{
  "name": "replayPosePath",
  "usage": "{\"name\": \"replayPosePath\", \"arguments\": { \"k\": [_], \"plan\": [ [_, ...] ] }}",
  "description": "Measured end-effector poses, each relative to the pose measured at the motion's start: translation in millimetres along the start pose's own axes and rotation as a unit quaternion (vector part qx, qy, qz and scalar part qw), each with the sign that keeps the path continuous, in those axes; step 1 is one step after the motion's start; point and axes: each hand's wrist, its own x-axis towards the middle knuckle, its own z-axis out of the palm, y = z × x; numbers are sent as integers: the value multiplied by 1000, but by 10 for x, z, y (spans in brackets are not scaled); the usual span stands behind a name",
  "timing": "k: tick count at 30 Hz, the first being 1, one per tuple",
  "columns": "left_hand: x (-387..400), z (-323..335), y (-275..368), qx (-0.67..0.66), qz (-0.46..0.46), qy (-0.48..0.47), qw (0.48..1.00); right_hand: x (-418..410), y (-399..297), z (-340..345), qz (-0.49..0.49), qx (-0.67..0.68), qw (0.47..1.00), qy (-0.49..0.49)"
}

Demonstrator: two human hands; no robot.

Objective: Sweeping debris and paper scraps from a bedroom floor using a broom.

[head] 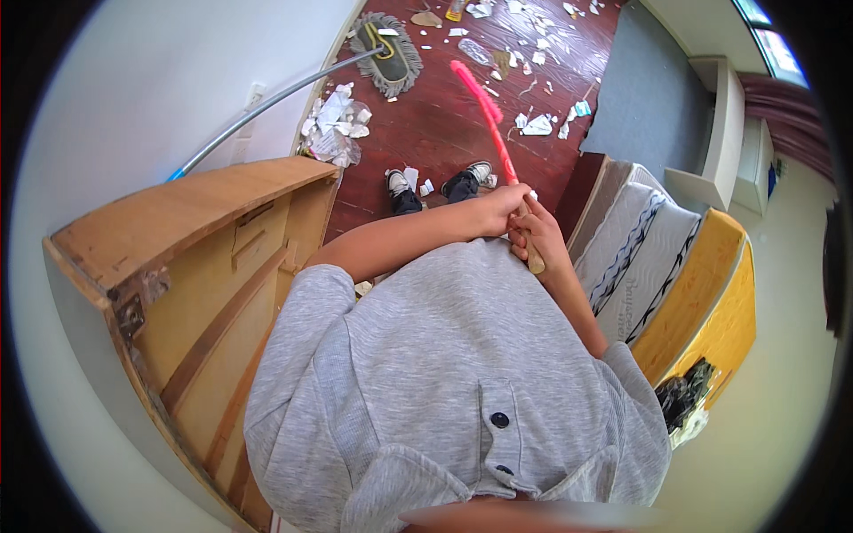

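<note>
A long-handled brush with bright pink-red bristles (498, 143) points forward and slightly left over the floor. Its bristled head appears raised, though its height above the boards is hard to tell. My left hand (510, 203) closes around the upper handle. Just behind it, my right hand (541, 233) grips the same handle, its fingers wrapped round from the right. The bare wooden handle end sticks out below both hands, close to my grey shirt. White scraps of paper (537, 125) lie scattered on the dark red floor beyond my shoes.
A dust mop (393, 63) leans by the left wall, near a pile of crumpled paper and plastic (336, 126). A wooden furniture frame (193, 200) stands at my left. Mattresses (640, 253) stand on edge at my right. A plastic bottle (476, 51) lies ahead.
</note>
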Motion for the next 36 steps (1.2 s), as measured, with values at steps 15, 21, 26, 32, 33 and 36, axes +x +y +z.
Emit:
{"name": "replayPosePath", "arguments": {
  "k": [15, 21, 26, 32, 33, 36],
  "plan": [
    [-45, -10, -16, -88, -60, 134, 985, 1720, -390, -2162, -85, -30, 959, 267],
    [17, -211, 2, -135, -11, 196, 971, 1574, -279, -1485, -18, -99, 973, 210],
    [263, -336, -52, -123, -50, 215, 968, 1079, -197, -682, 32, -15, 998, 53],
    [311, -742, 144, -114, 66, 58, 990, 622, -341, 217, 134, 153, 977, -58],
    [349, -821, 170, -160, 99, -5, 982, 637, -319, 236, 134, 154, 977, -57],
    [3, -704, 349, -219, 159, 5, 963, 657, -275, 332, 173, 351, 905, -165]
  ]
}}
